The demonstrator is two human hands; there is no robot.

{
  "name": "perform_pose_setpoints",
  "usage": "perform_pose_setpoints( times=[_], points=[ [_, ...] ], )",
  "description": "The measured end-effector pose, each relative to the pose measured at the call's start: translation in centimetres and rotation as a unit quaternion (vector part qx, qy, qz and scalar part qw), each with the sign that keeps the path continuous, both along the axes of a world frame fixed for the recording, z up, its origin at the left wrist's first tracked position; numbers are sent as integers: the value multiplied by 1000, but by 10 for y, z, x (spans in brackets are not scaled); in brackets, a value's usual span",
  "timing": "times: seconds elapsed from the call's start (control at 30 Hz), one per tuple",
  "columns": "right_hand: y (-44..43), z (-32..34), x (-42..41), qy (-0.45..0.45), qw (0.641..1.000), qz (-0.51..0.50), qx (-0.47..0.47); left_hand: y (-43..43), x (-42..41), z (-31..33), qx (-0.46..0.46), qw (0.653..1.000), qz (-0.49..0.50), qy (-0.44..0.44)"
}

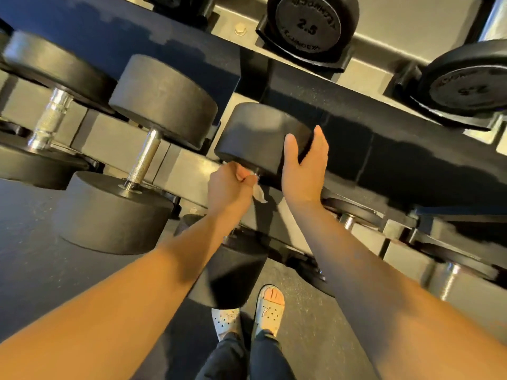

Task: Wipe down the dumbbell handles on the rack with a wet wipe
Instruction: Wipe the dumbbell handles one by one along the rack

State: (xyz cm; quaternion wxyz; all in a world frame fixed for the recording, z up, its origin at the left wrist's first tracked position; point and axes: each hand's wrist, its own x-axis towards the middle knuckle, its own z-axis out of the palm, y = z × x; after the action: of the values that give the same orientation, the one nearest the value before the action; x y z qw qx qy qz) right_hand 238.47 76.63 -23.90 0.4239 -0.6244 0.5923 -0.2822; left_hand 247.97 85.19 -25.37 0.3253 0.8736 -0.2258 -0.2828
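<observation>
A black round-headed dumbbell (260,135) lies on the rack in the middle of the head view. My left hand (229,187) grips its handle through a white wet wipe (259,192), so the handle is almost fully hidden; a corner of the wipe hangs below my fist. My right hand (306,165) rests with straight fingers against the far head's right side. The near head (233,272) shows under my left forearm.
Two more dumbbells lie to the left, one with a bare knurled handle (144,160), the other with a chrome handle (52,119). Small 2.5 dumbbells (308,26) sit on the upper shelf. More handles (450,281) show low right. My feet (269,308) stand on the dark floor.
</observation>
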Motion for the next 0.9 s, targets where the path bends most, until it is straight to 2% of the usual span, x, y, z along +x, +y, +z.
perform_pose_setpoints(
  times=[0.07, 0.13, 0.2, 0.27, 0.37, 0.5, 0.57, 0.63, 0.7, 0.73, 0.83, 0.9],
  points=[
    [23, -1, -20, -35, 997, -38, 55, 5, -7, 2, 7, 1000, -24, -18],
    [56, -10, -35, -33, 991, -69, 110, 14, -9, 3, 34, 995, -91, -32],
    [82, -22, -38, -36, 985, -30, 168, 19, -9, 4, 80, 983, -151, -67],
    [92, -30, -27, -61, 972, 2, 227, 19, -7, 4, 103, 979, -158, -73],
    [86, -26, -4, -94, 956, -29, 275, 20, 0, 11, 102, 982, -159, -8],
    [75, -21, 8, -115, 932, -76, 335, 32, 6, 26, 66, 970, -216, 92],
    [68, -19, 8, -151, 906, -126, 375, 44, 6, 28, 81, 976, -197, 47],
    [53, -25, 12, -209, 847, -225, 433, 58, 6, 26, 102, 981, -161, -22],
    [39, -28, 13, -246, 796, -293, 468, 74, 3, 21, 79, 988, -132, -27],
    [32, -32, 13, -253, 789, -305, 470, 80, -1, 19, 70, 988, -133, -40],
    [35, -34, 24, -293, 804, -290, 428, 91, -14, 12, 41, 980, -135, -142],
    [52, -34, 30, -315, 812, -300, 389, 91, -16, 11, 30, 981, -107, -159]
  ],
)
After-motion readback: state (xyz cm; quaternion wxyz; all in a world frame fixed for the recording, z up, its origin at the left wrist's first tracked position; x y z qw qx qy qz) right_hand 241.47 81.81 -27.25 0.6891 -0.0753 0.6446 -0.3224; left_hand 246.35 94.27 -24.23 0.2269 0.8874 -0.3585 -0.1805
